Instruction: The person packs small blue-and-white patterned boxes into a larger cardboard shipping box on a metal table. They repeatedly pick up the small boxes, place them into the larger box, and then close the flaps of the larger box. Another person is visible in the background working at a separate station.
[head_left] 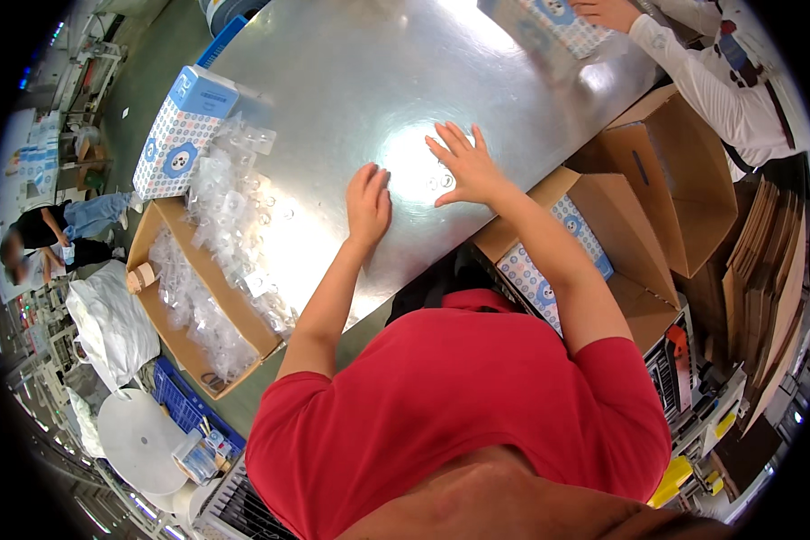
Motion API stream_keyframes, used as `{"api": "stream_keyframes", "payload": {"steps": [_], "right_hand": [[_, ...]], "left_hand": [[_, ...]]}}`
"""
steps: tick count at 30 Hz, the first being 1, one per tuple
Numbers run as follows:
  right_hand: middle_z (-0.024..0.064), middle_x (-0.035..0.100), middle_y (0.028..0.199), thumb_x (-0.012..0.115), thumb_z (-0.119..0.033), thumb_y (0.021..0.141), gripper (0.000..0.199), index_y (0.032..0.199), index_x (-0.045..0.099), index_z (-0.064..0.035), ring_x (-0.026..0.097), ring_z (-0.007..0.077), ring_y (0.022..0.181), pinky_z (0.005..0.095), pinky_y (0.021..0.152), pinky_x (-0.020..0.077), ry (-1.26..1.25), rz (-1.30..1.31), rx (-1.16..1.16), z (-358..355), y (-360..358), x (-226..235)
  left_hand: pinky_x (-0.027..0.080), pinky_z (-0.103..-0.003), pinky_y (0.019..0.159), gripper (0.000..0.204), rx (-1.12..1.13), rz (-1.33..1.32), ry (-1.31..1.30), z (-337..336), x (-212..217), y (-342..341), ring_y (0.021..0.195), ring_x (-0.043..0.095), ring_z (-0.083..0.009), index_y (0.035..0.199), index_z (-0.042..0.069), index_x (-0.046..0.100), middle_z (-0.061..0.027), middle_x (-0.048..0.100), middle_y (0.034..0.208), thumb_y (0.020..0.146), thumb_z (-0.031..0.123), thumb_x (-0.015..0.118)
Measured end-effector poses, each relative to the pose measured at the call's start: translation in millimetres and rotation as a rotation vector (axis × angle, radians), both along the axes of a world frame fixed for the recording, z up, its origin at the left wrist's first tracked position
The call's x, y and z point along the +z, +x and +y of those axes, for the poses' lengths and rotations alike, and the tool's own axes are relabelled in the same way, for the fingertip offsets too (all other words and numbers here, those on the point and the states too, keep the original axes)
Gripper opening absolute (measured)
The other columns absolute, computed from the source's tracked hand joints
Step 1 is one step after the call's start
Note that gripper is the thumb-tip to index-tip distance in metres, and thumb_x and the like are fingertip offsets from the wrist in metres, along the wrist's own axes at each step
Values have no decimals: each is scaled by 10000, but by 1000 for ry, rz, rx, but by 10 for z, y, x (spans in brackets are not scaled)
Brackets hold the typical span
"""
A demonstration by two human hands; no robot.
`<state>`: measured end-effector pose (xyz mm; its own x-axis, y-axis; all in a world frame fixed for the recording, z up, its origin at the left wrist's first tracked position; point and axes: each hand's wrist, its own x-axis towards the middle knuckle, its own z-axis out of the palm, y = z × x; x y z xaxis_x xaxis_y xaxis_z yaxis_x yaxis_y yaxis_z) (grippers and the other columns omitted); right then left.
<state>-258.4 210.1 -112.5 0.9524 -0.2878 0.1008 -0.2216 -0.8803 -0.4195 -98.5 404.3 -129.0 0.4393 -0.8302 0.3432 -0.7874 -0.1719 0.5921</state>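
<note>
My left hand (368, 205) rests at the metal table (324, 81), its fingers stretched forward and close together, with nothing visible in it. To its right, my right hand (470, 171) is spread wide, palm toward the tabletop. Beside its thumb and palm lie small clear round pieces (439, 182) in the glare. A heap of clear plastic pieces (220, 193) covers the table's left side. At the heap's far end stands a patterned blue and white box (182, 135).
An open carton (209, 310) of clear plastic pieces is at the left edge. On my right, a brown carton (634, 238) holds patterned boxes (549, 261). Flattened cardboard (765, 270) stands beyond. Across the table, a co-worker's hand (610, 13) touches another patterned box (562, 22).
</note>
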Motion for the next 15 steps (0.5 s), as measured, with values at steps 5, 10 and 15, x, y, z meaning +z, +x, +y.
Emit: {"api": "stream_keyframes", "payload": {"steps": [5, 10, 15], "right_hand": [[108, 412, 1325, 748, -613, 553, 1027, 1389, 373, -152, 350, 298, 1281, 590, 1099, 133, -23, -155, 8, 127, 54, -167], [115, 435, 1258, 756, -586, 553, 1014, 1364, 385, -104, 392, 312, 1225, 548, 1088, 204, 66, -246, -109, 125, -50, -281], [101, 473, 1208, 735, -566, 608, 857, 1329, 463, -190, 421, 288, 1186, 510, 1085, 235, -8, -171, -24, 109, -21, -163]], "left_hand": [[266, -540, 1042, 352, -128, -122, 105, -486, 70, -98, 1264, 430, -315, 1223, 66, 547, -103, 518, 1311, 880, 56, 471], [205, -615, 1045, 385, -401, -281, 301, -939, 28, 138, 1304, 391, -272, 1273, 115, 517, -55, 512, 1334, 897, 80, 442], [146, -630, 1062, 406, -47, -258, 334, -657, -148, 433, 1335, 347, -257, 1292, 157, 507, -60, 467, 1376, 887, 144, 483]]}}
